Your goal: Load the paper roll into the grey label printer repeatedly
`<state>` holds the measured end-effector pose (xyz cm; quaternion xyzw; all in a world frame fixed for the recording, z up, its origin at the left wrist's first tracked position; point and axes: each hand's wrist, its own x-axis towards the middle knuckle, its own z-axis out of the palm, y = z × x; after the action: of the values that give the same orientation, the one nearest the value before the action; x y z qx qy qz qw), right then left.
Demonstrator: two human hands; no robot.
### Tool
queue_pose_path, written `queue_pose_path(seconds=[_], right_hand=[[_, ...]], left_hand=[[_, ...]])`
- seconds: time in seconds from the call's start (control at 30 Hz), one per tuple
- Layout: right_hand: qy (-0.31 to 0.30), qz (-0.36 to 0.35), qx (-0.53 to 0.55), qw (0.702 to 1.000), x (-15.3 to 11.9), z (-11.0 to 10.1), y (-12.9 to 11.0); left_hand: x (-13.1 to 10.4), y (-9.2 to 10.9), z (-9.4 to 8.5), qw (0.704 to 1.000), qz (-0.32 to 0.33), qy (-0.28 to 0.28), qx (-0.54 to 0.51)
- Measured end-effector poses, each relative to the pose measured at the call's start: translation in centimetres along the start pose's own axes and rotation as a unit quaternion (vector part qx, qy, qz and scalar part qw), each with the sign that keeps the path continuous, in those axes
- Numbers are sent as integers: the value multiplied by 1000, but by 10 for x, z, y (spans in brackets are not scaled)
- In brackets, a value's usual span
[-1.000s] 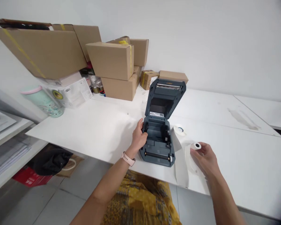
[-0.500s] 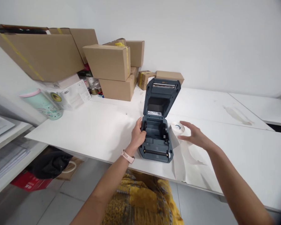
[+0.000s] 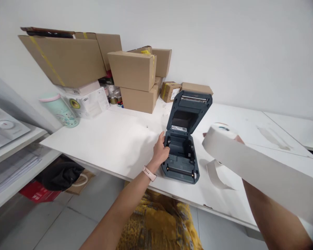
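Note:
A dark blue-grey label printer [image 3: 181, 170] stands near the table's front edge, its lid tilted up and its inner bay showing with no roll in it. My left hand [image 3: 160, 150] grips the printer's left side, thumb over the rim. To the right, my right hand [image 3: 239, 139] holds a white label roll [image 3: 216, 139] raised above the table. Most of that hand is hidden behind the paper; only fingertips show on both sides of the roll. A long strip of paper runs from the roll across my forearm to the right. Below it, a curled paper piece [image 3: 217, 177] rests on the table.
Cardboard boxes [image 3: 131, 71] are stacked at the back left. A mint tumbler [image 3: 61, 110] and a white box with an avocado picture [image 3: 90, 103] stand at the table's left end. White shelves [image 3: 18, 144] adjoin on the left. The table's front edge [image 3: 112, 175] is close to me.
My right hand has taken hold of the label roll and lifted it off the table, drawing the paper strip up and right. My left hand stays on the printer. The view has shifted slightly.

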<state>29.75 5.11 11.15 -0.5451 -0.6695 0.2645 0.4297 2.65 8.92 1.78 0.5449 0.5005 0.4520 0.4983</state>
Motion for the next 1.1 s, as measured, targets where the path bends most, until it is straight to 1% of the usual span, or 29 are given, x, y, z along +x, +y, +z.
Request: queue_pose_path(seconds=[0.07, 0.1, 0.17, 0.23, 0.33, 0.4, 0.5, 0.67, 0.77, 0.83, 0.9, 0.97, 1.03, 1.1], right_hand=[[-107, 10, -5, 994, 9, 18, -26], [-160, 4, -34, 987, 15, 28, -36], [-238, -31, -113, 964, 28, 48, -47], [-291, -59, -175, 939, 39, 64, -49], [-325, -55, -251, 910, 49, 82, -46], [-333, -36, -286, 898, 53, 89, -43], [-343, -14, -307, 887, 57, 96, -37], [-367, -14, -343, 865, 64, 106, -22], [-370, -16, -349, 861, 64, 109, -16], [-349, -38, -344, 871, 59, 109, -14], [-297, -87, -322, 895, 46, 106, -14], [-239, -135, -280, 920, 24, 102, -16], [-214, -154, -244, 933, -6, 101, -18], [-207, -158, -242, 935, -37, 102, -18]], left_hand=[[-1, 1, 0, 1000, 5, -2, 0], [-1, 1, 0, 1000, 8, -3, 0], [-1, 1, 0, 1000, 12, -1, 5], [-1, 1, 0, 1000, 13, 6, 14], [0, 0, 1, 1000, 14, 13, 18], [1, 0, 1, 1000, 13, 13, 15], [0, 1, 0, 1000, 9, 12, 20], [0, 1, 0, 1000, 9, 15, 13], [0, 0, 0, 1000, 8, 16, 12], [0, -1, 0, 1000, 2, 15, 11], [0, -2, 0, 1000, -3, 11, 6], [-1, -3, 0, 1000, -3, 10, -3], [0, -7, 1, 1000, 5, 14, -12], [2, -11, 3, 1000, 14, 21, -17]])
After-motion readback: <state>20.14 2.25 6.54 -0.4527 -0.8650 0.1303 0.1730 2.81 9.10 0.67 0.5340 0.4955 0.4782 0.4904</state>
